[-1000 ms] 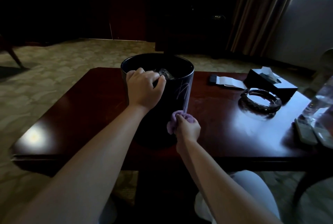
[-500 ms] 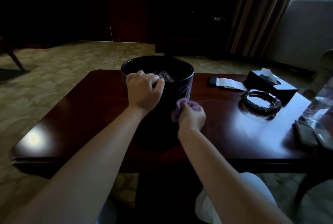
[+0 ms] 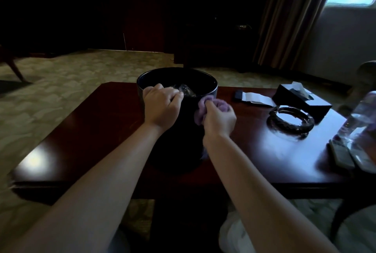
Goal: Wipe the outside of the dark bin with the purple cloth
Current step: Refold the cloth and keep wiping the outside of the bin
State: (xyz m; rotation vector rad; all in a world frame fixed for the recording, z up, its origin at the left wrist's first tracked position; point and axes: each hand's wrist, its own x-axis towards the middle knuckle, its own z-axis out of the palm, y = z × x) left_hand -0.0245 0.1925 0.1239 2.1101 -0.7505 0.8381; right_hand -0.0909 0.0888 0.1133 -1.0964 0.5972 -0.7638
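Dark bin (image 3: 173, 130) is steadied by the left hand (image 3: 162, 106) gripping its near rim so the right hand (image 3: 218, 120), clutching the purple cloth (image 3: 203, 106), can rub its right wall.

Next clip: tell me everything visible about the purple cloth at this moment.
The purple cloth is a soft, fuzzy-looking rag in pale lilac, bunched into a wad rather than spread flat. The right hand grips it, fingers curled round it, so part of it is hidden. It is pressed against the outer wall of the dark bin on its right side, just under the rim. It appears clear of the table.
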